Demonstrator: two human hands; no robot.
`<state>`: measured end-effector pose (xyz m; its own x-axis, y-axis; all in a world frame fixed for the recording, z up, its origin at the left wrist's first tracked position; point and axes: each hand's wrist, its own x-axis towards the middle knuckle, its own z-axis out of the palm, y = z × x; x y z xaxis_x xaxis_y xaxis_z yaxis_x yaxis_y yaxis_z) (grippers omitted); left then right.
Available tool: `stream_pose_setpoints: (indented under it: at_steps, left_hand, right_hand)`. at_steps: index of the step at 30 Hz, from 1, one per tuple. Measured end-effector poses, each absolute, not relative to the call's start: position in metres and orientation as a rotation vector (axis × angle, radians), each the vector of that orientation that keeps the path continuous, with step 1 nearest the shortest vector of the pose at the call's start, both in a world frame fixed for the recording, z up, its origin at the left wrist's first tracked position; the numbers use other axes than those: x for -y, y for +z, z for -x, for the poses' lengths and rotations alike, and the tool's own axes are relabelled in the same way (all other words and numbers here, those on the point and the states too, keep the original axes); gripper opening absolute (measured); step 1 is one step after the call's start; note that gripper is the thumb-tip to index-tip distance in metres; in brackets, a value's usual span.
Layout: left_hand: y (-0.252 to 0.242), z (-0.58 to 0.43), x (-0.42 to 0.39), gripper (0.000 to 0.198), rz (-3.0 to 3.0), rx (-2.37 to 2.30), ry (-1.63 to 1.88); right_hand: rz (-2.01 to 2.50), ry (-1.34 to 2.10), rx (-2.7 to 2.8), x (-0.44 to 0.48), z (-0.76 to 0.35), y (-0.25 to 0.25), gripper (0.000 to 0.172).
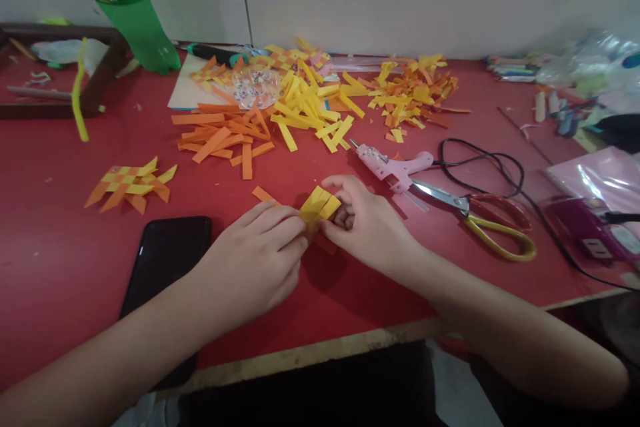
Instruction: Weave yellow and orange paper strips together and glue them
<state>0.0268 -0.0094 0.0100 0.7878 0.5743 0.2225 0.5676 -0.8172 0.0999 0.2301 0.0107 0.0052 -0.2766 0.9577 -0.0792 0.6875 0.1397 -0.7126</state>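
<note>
1. Paper piece (pixel 317 205), yellow, made of flat folded strips, is sitting between two hands over the red table (pixel 60 267), near its front edge.
2. Right hand (pixel 357 213) is bracketing the right end, thumb and forefinger clamped on it, probably to hold the strips flush side by side.
3. Left hand (pixel 267 240) is touching the left end, visible fingers lying together. Its thumb is hiding; cannot tell whether they are gripping.
4. Loose orange strip (pixel 263 194) is lying just beyond the left knuckles, seemingly for easy reach.
5. Orange strips (pixel 215 137) and yellow strips (pixel 305 107) are lying farther back, apparently sorted by colour; a mixed heap (pixel 415 90) is lying to their right.
6. Clear container (pixel 256 85) is resting among these, holding many small black-and-white bits, perhaps against scattering.
7. Woven piece (pixel 131 183), orange and yellow, is lying beyond the phone (pixel 165 253), likely set aside.
8. Pink glue gun (pixel 385 163) and scissors (pixel 466 205) are lying on the right, scissor handles pointing rightward, presumably handy for that side.
9. Brown tray (pixel 50 109) is holding pale scraps, a yellow stem (pixel 79 97) crossing its rim. Green bottle (pixel 135 27) is standing beside it, contents unclear.
</note>
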Motion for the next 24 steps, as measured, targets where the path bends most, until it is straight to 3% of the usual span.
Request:
stream_pose_setpoints:
  at_steps: [7,24]
  left_hand:
    - [0.0104,-0.0254,0.0107,0.025,-2.896,-0.95,0.394]
    - [0.0104,-0.022,0.012,0.029,-2.886,-0.935,0.418]
  right_hand:
    - [1.574,0.938,2.013,-0.0107,-0.2301,0.006,0.052]
    - [1.552,0.931,1.99,-0.0098,-0.2321,0.0017,0.052]
